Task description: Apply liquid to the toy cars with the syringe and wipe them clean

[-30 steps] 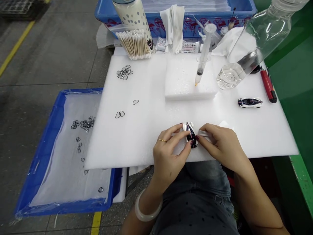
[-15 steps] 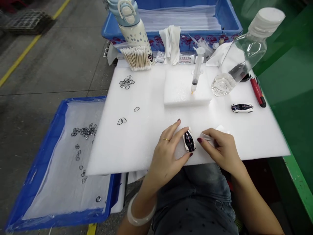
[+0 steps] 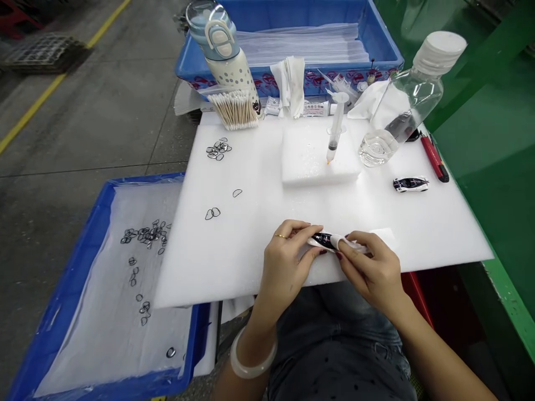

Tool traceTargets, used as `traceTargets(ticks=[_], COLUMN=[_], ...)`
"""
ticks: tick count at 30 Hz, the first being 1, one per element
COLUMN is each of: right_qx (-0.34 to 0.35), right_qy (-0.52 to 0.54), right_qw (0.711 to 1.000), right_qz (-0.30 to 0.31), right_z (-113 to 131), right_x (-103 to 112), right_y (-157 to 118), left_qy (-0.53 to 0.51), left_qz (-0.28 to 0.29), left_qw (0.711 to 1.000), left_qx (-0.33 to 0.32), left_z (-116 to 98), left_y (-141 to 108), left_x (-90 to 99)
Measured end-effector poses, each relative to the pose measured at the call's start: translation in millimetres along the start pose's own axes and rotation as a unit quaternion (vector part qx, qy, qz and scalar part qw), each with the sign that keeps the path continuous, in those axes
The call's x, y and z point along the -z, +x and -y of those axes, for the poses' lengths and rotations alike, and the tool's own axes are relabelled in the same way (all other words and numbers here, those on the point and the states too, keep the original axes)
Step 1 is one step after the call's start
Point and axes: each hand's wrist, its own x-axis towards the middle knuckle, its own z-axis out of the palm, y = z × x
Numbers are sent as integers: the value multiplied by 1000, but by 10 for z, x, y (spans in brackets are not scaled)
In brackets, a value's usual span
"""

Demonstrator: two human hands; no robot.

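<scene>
A small white and black toy car [image 3: 322, 240] is pinched at its left end between the thumb and fingers of my left hand [image 3: 290, 256]. My right hand [image 3: 371, 264] is closed on a white cloth [image 3: 354, 245], which lies against the car's right end. A second toy car [image 3: 410, 184] rests at the right of the white foam board [image 3: 234, 262]. A syringe [image 3: 335, 128] stands tip down on a raised foam block [image 3: 309, 156]. Thin black rings [image 3: 218, 148] lie on the board's left side.
A clear bottle [image 3: 401, 117] leans at the back right, near a red cutter [image 3: 434, 158]. Cotton swabs [image 3: 234, 109] and a tumbler [image 3: 229, 67] stand at the back left. Blue trays lie behind [image 3: 326, 78] and at the lower left [image 3: 83, 245]. A green wall is on the right.
The car has turned from upright in view to nearly sideways. My right hand has brought the cloth onto its right end, and my left fingers have closed in. The view has shifted slightly.
</scene>
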Motion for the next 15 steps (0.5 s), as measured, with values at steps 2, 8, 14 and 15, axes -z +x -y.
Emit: traceTargets(ticks=[2, 8, 14, 15], right_qx=[31, 31, 52, 57], right_qy=[6, 23, -76, -59], right_qw=[999, 996, 994, 995], right_qz=[26, 85, 52, 60], right_z=[15, -167, -170, -138], right_x=[15, 255, 309, 276], right_y=[4, 309, 353, 294], left_qy=[-4, -18, -15, -16], left_qz=[4, 4, 4, 6], left_qw=[1000, 1000, 1000, 1000], left_qx=[4, -5, -1, -1], left_z=[5, 39, 49, 49], left_y=[8, 6, -9, -9], left_x=[6, -12, -11, -7])
